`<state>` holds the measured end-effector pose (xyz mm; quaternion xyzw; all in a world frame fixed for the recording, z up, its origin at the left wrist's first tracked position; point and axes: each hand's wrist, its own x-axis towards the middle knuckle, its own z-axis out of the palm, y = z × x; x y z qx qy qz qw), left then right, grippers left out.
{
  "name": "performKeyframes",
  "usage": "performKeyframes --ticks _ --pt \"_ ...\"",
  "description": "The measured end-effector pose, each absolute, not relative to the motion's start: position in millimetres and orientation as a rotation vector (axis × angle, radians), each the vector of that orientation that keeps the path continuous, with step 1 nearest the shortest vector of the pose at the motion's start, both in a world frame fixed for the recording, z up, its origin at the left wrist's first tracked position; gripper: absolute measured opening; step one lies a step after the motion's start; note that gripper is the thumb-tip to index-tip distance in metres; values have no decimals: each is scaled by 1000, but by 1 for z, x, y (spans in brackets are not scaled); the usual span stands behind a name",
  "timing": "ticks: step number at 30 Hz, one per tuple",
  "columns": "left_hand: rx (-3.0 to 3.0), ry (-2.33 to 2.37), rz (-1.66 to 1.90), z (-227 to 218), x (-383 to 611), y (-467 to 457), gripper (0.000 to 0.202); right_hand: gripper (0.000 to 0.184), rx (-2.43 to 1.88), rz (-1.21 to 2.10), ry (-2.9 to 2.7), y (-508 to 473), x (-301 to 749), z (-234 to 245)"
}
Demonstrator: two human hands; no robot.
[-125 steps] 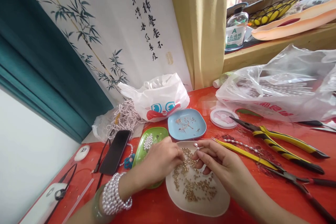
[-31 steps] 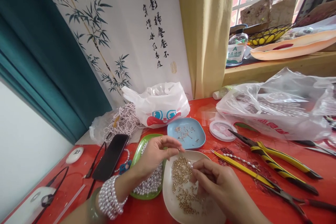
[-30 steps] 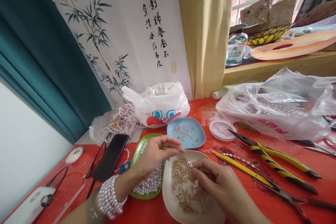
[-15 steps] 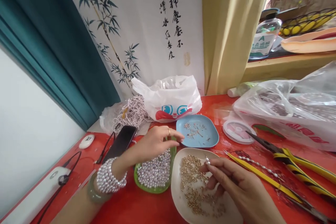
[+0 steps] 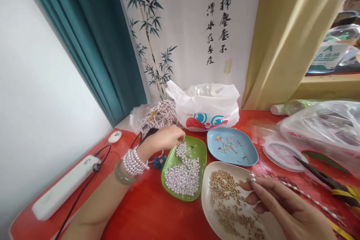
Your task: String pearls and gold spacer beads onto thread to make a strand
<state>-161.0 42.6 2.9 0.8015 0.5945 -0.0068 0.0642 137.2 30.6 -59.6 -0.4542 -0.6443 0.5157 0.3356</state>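
Observation:
My left hand [image 5: 168, 137], with a pearl bracelet [image 5: 134, 162] and a green bangle [image 5: 123, 177] at the wrist, bends down over the far left corner of a green tray [image 5: 173, 194]. Its fingertips are hidden behind the hand, beside the lilac pearl beads [image 5: 182, 180] in that tray. My right hand [image 5: 284, 198] pinches a small pearl bead [image 5: 252, 176] between thumb and forefinger. It is above the right side of a cream tray [image 5: 206, 210] of small gold beads [image 5: 223, 183].
A blue tray [image 5: 250, 158] holds small metal pieces. Pliers [image 5: 320, 174], a beaded strand [image 5: 312, 195] and a white spool [image 5: 284, 155] lie at right. Behind are a white plastic bag [image 5: 209, 107] and bead strings [image 5: 161, 114]. A white power strip [image 5: 66, 187] lies at left.
The view has turned left. My left hand has gone from beside the blue tray to the green tray's far left corner, bending its fingers down. My right hand keeps its bead.

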Motion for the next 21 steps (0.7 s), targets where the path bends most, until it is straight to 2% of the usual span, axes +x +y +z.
performKeyframes --ticks 6,16,21 --pt "2468 1694 -34 -13 -165 52 34 35 -1254 1352 -1685 33 136 -60" --pt "2409 1547 -102 -12 -162 54 8 32 -1235 1257 -1667 21 127 -42" --pt "2408 1486 -47 -4 -165 50 8 30 -1201 1187 -1687 20 128 -40"
